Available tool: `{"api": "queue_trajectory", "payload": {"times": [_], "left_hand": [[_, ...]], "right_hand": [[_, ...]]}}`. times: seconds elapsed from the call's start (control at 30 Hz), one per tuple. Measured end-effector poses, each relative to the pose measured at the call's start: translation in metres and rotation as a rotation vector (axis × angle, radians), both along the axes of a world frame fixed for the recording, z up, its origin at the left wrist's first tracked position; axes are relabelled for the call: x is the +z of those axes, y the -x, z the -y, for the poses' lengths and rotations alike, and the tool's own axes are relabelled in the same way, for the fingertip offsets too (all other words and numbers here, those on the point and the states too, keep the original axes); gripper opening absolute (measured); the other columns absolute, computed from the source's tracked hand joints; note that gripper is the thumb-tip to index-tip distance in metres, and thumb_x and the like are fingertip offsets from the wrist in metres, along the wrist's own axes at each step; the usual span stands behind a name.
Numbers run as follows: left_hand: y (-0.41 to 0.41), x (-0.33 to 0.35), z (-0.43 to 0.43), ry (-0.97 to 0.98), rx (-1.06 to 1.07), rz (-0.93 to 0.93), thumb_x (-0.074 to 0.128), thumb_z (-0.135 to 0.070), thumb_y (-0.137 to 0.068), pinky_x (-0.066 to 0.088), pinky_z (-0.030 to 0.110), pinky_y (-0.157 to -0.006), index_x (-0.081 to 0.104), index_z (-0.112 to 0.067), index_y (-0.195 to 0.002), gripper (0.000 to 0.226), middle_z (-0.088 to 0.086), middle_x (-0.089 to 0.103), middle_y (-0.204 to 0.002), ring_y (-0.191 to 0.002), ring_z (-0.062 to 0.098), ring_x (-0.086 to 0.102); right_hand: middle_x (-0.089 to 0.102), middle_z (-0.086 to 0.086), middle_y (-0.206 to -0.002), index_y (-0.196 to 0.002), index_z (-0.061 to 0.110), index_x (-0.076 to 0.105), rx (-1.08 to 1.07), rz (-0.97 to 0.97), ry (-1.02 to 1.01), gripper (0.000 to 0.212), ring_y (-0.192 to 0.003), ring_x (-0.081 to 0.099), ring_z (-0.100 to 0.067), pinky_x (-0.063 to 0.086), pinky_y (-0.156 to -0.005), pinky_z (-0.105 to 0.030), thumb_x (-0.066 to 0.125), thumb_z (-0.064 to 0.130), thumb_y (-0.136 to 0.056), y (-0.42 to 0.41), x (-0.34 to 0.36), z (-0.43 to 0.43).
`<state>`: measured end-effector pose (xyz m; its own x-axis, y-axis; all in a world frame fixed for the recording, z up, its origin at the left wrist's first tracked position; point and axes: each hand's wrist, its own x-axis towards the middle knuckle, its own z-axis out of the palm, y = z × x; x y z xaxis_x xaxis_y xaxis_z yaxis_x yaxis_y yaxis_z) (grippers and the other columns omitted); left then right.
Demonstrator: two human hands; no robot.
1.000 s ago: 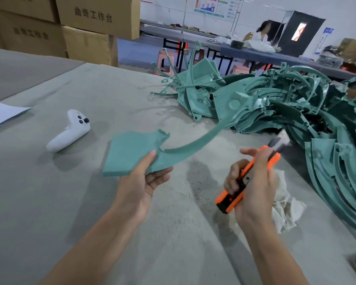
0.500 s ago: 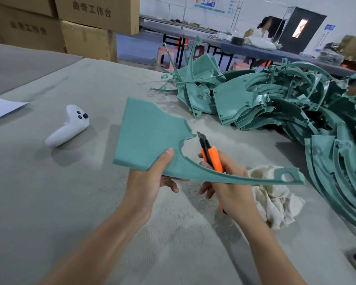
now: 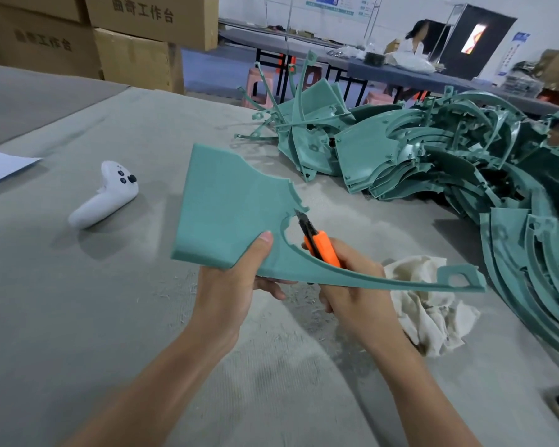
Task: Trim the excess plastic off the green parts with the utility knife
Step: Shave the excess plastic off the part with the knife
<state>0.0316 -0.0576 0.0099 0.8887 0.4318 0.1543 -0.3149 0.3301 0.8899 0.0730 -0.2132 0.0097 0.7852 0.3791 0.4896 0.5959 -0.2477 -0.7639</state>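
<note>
Your left hand (image 3: 229,291) pinches the green part (image 3: 226,214) at its lower edge, thumb on top, clear of the table (image 3: 78,317). Your right hand (image 3: 359,291) is curled around the orange utility knife (image 3: 323,246), blade tip at the part's notched inner curve. Further green parts (image 3: 433,162) are piled beyond.

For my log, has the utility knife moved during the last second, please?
Yes, the utility knife moved left, from the cloth toward the controller.
</note>
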Motion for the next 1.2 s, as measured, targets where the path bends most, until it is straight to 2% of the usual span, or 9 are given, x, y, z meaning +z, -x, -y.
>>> {"api": "queue_trajectory", "payload": {"times": [0.2, 0.33, 0.5, 0.7, 0.87, 0.93, 1.0, 1.13, 1.2], "left_hand": [[0.0, -0.001, 0.003, -0.014, -0.004, -0.007, 0.067, -0.024, -0.08, 0.05, 0.028, -0.043, 0.067, -0.018, -0.103, 0.024, 0.007, 0.073, -0.089, -0.06, 0.031, 0.068], [0.002, 0.0, 0.002, 0.011, -0.024, -0.001, 0.066, -0.021, -0.08, 0.049, 0.029, -0.042, 0.07, -0.019, -0.091, 0.012, 0.006, 0.073, -0.08, -0.057, 0.026, 0.068], [0.003, 0.001, 0.003, 0.051, -0.064, -0.017, 0.065, -0.022, -0.081, 0.049, 0.027, -0.042, 0.069, -0.017, -0.095, 0.015, 0.008, 0.073, -0.08, -0.057, 0.027, 0.068], [0.004, 0.003, 0.004, 0.099, -0.104, -0.018, 0.062, -0.017, -0.089, 0.049, 0.024, -0.042, 0.076, -0.027, -0.083, 0.018, 0.007, 0.074, -0.078, -0.054, 0.021, 0.069], [0.003, 0.006, 0.005, 0.212, -0.166, -0.084, 0.063, -0.02, -0.084, 0.049, 0.022, -0.04, 0.066, -0.009, -0.095, 0.016, 0.011, 0.074, -0.075, -0.053, 0.02, 0.069], [0.004, 0.008, 0.004, 0.279, -0.194, -0.1, 0.065, -0.022, -0.078, 0.048, 0.02, -0.039, 0.066, -0.007, -0.096, 0.023, 0.011, 0.073, -0.073, -0.051, 0.019, 0.069], [0.005, 0.009, 0.004, 0.313, -0.21, -0.11, 0.065, -0.022, -0.076, 0.049, 0.019, -0.039, 0.066, -0.007, -0.097, 0.025, 0.011, 0.073, -0.072, -0.05, 0.018, 0.069], [0.005, 0.01, 0.004, 0.327, -0.232, -0.118, 0.066, -0.021, -0.077, 0.05, 0.02, -0.04, 0.067, -0.006, -0.095, 0.024, 0.013, 0.074, -0.074, -0.051, 0.019, 0.069], [0.005, 0.009, 0.004, 0.331, -0.231, -0.12, 0.065, -0.02, -0.079, 0.051, 0.02, -0.04, 0.069, -0.007, -0.092, 0.019, 0.014, 0.074, -0.075, -0.051, 0.019, 0.069]], "right_hand": [[0.057, -0.003, -0.064, -0.097, 0.032, 0.066, -0.097, -0.023, -0.042, 0.009, -0.049, 0.049, -0.017, 0.043, -0.043, -0.038, 0.059, 0.034, -0.091, -0.002, -0.001, 0.0], [0.057, 0.019, -0.062, -0.087, 0.044, 0.061, 0.009, 0.001, -0.005, 0.016, -0.05, 0.05, -0.002, 0.038, -0.047, -0.016, 0.053, 0.034, -0.097, 0.003, 0.0, -0.006], [0.058, 0.005, -0.062, -0.091, 0.027, 0.066, -0.104, -0.024, -0.044, 0.009, -0.05, 0.047, -0.003, 0.039, -0.046, -0.023, 0.058, 0.022, -0.092, -0.003, -0.002, -0.003], [0.052, 0.016, -0.059, -0.082, 0.051, 0.053, -0.036, 0.067, 0.07, 0.028, -0.051, 0.044, -0.006, 0.033, -0.051, -0.009, 0.055, 0.028, -0.097, 0.005, 0.0, -0.011], [0.048, 0.011, -0.054, -0.081, 0.042, 0.06, -0.05, 0.059, -0.039, 0.02, -0.045, 0.04, -0.006, 0.037, -0.043, -0.022, 0.057, 0.026, -0.092, 0.004, -0.002, -0.013], [0.041, -0.003, -0.054, -0.082, 0.025, 0.06, -0.09, 0.006, -0.082, 0.018, -0.044, 0.037, -0.025, 0.035, -0.039, -0.041, 0.054, 0.039, -0.092, 0.001, -0.002, -0.012], [0.038, -0.008, -0.055, -0.08, 0.02, 0.054, -0.12, 0.006, -0.072, 0.025, -0.046, 0.035, -0.032, 0.032, -0.039, -0.043, 0.053, 0.042, -0.091, -0.002, -0.005, -0.01], [0.042, -0.012, -0.056, -0.069, 0.022, 0.048, -0.185, 0.064, -0.014, 0.027, -0.044, 0.041, -0.029, 0.036, -0.041, -0.036, 0.056, 0.037, -0.091, -0.001, -0.006, -0.013], [0.044, -0.008, -0.055, -0.074, 0.034, 0.055, -0.129, 0.091, 0.002, 0.016, -0.043, 0.039, -0.017, 0.032, -0.043, -0.02, 0.058, 0.03, -0.089, 0.001, -0.006, -0.015]]}}
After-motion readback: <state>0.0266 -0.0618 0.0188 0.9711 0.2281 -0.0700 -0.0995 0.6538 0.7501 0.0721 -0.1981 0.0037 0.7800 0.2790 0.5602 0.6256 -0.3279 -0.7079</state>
